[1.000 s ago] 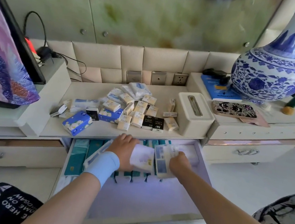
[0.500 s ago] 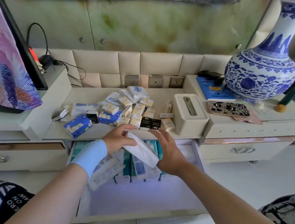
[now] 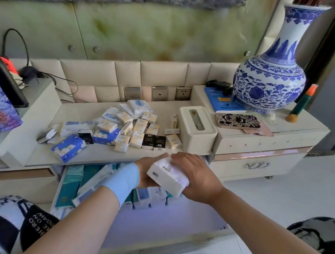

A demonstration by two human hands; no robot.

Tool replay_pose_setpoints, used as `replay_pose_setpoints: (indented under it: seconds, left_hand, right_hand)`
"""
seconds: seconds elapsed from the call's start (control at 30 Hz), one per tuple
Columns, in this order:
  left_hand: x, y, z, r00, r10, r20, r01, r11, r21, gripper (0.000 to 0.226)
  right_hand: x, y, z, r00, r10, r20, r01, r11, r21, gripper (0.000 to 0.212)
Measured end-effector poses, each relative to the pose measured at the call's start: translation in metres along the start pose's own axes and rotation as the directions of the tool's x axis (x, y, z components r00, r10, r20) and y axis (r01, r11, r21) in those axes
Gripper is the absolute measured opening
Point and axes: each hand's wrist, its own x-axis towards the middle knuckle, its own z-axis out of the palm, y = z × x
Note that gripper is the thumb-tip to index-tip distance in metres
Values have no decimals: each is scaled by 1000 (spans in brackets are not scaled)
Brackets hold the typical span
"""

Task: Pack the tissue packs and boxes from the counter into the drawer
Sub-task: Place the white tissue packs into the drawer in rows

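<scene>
Two hands hold one white pack (image 3: 167,176) between them, in the air over the back part of the open drawer (image 3: 172,220) and just in front of the counter (image 3: 100,154) edge. The right hand (image 3: 196,176) lies over its right end with the fingers bent on the top. The left hand (image 3: 145,174) cups it from below and from the left, and most of its fingers are hidden behind the pack. I think the danger is mainly in the placing. The standing row of packs (image 3: 149,196) directly under the hands looks tight, so if the pack is pushed down by force, its soft wrapping can crumple or a neighbour can tip over. At the left side a long pack (image 3: 94,183) lies tilted across the teal ones, and it may stick up and block the drawer when it closes. Many small packs (image 3: 138,131) wait on the counter, and the blue flower pack (image 3: 68,148) sits near the front edge, where a careless forearm could sweep it to the floor.
</scene>
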Motion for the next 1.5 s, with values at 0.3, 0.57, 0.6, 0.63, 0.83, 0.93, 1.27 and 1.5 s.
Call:
replay_pose_setpoints:
  seconds: [0.3, 0.57, 0.6, 0.63, 0.83, 0.93, 1.27, 1.5]
  left_hand:
    - [34, 0, -23, 902, 412, -129, -80, 452, 888, 35]
    - [75, -31, -20, 937, 334, 100, -75, -87, 993, 55]
    - [79, -33, -20, 938, 330, 110, -80, -104, 991, 58]
    - [83, -35, -20, 938, 329, 112, -81, -106, 991, 61]
    - [99, -39, -16, 941, 314, 123, -34, -272, 962, 77]
    - [105, -41, -13, 932, 343, 118, 6, -340, 940, 81]
    - [110, -42, -11, 932, 346, 108, 12, -328, 945, 80]
    - [101, -41, -18, 921, 359, 148, -60, -244, 968, 72]
  right_hand:
    - [-31, 51, 29, 814, 519, 262, -444, 846, -296, 38]
    - [-28, 80, 65, 828, 506, 243, -337, 794, -506, 56]
    - [-27, 81, 68, 820, 515, 249, -331, 782, -528, 57]
    - [-26, 81, 71, 805, 536, 252, -337, 765, -550, 60]
    - [-29, 91, 80, 732, 512, 449, -229, 806, -546, 80]
    - [-30, 105, 77, 727, 467, 504, -251, 863, -438, 77]
    - [-16, 98, 97, 730, 646, 223, -395, 665, -633, 63]
    - [-4, 86, 93, 681, 685, 259, -400, 643, -653, 53]
